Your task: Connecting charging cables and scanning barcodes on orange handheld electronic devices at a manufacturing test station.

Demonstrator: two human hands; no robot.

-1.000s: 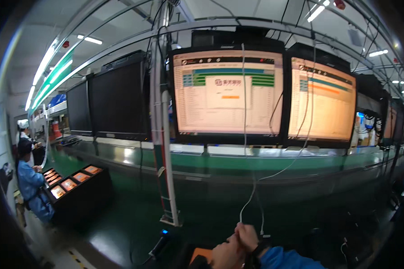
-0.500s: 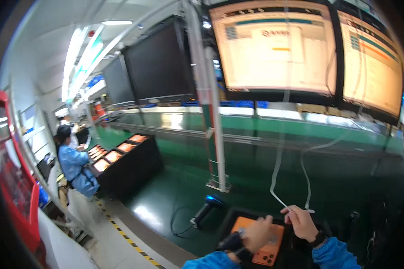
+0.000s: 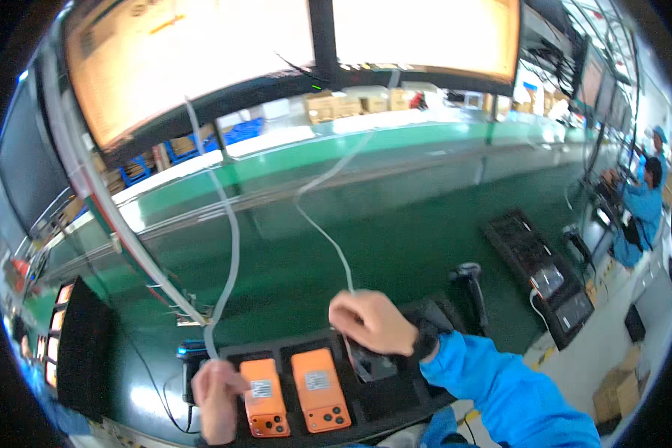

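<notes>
While both hands work over the black tray (image 3: 366, 407) at the near edge of the green tabletop (image 3: 396, 224), items stand as follows.

Left hand (image 3: 218, 392): grip closed on the lower end of a white cable (image 3: 231, 246) that hangs from above; hand rests just beside the left orange phone (image 3: 263, 398), touching its edge.

Right hand (image 3: 372, 322): grip closed on a second white cable (image 3: 328, 239), held above the tray's right compartments; blue sleeve (image 3: 500, 388) and dark wristband behind it.

Orange phones: two, lying backs up, side by side in the tray, each with a small white label; the right orange phone (image 3: 319, 390) lies between the two hands.

Surroundings: lit monitors (image 3: 194, 60) overhead; a black handheld scanner (image 3: 468, 274) upright beyond the tray; another dark tray (image 3: 545, 276) farther right; a person in blue (image 3: 642, 209) at far right.
</notes>
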